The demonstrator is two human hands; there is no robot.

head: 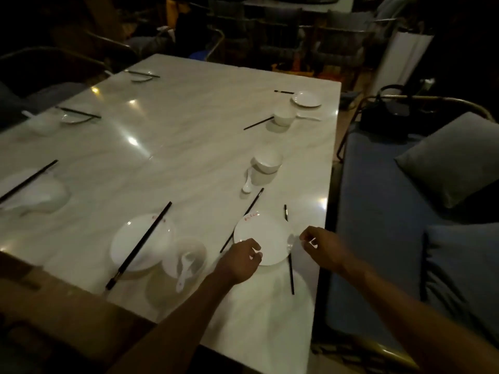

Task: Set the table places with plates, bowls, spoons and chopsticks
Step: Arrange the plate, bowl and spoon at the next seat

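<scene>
A white plate (263,234) with red marks on its far rim lies near the table's right front corner. My left hand (243,259) pinches its near-left rim. My right hand (321,248) has curled fingers at its right rim and seems to pinch it. Two black chopsticks lie apart, partly under the plate: one chopstick (249,206) on the left, the other chopstick (291,276) on the right. Beyond the plate stands a white bowl (267,163) with a white spoon (248,184) beside it.
To the left, a second plate (129,247) has chopsticks (140,244) across it, next to a bowl (198,253) holding a spoon (185,268). Far right are another plate (306,99) and bowl (283,116). A blue bench with cushions (453,163) runs along the table's right edge.
</scene>
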